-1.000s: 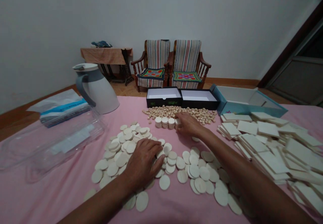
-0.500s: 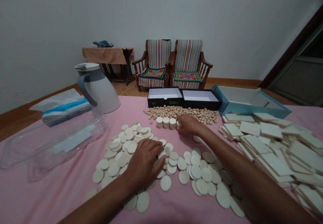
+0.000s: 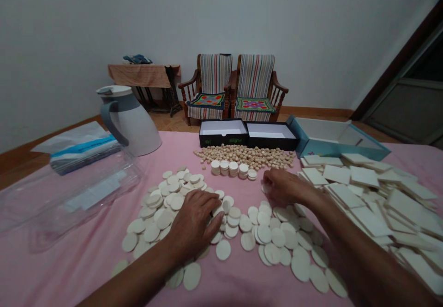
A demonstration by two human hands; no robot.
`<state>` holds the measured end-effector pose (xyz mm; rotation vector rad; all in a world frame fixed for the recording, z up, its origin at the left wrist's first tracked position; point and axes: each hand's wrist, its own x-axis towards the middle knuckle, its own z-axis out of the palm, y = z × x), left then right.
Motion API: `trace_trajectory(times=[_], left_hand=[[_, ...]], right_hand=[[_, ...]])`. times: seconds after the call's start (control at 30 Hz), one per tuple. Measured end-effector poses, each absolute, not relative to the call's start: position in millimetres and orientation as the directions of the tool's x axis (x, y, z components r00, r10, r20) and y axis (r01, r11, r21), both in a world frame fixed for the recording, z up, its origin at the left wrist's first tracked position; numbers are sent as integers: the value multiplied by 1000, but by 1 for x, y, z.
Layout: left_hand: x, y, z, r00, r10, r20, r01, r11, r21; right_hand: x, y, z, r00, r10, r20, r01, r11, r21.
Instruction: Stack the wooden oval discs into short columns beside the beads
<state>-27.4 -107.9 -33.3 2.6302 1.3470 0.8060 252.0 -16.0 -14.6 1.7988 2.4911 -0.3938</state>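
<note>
My left hand point(image 3: 198, 217) lies on the left part of a loose pile of round pale wooden discs point(image 3: 165, 218), fingers stretched forward and thumb apart. What is under its palm is hidden. My right hand point(image 3: 282, 186) is closed in a pinch above the right part of the pile, at a disc point(image 3: 263, 188) whose edge shows by the fingertips. Left of this hand stands a row of short disc stacks point(image 3: 233, 168); the rightmost stack point(image 3: 252, 174) is lower than the others.
Small wooden beads point(image 3: 242, 152) lie behind the stacks, before two black box trays point(image 3: 224, 138) and a light-blue box point(image 3: 341, 141). Square wooden tiles point(image 3: 367, 196) are heaped at right. A jug point(image 3: 133, 125), clear plastic packaging point(image 3: 90, 194) and a blue-white pack point(image 3: 83, 148) stand left on pink cloth.
My right hand has moved from the end of the stack row rightward and nearer, to a lone disc. A low stack now shows where it was. My left hand stays about in place.
</note>
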Motion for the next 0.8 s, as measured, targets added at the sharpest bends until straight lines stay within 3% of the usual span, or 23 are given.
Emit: trace_trajectory(times=[0.2,0.47,0.8], left_hand=[[-26,-108,-30,484,766,423,729,-620,288],[-28,-108,-32,483,777,403,734,-611,298],[-29,-107,-36,480,775,412,735,-611,294]], right_hand=[[253,-18,-23,-328,937,-118,927,295,-233],[225,-2,-11,-247,962,113,932,268,-245],[223,0,-18,-173,982,76,925,189,-331]])
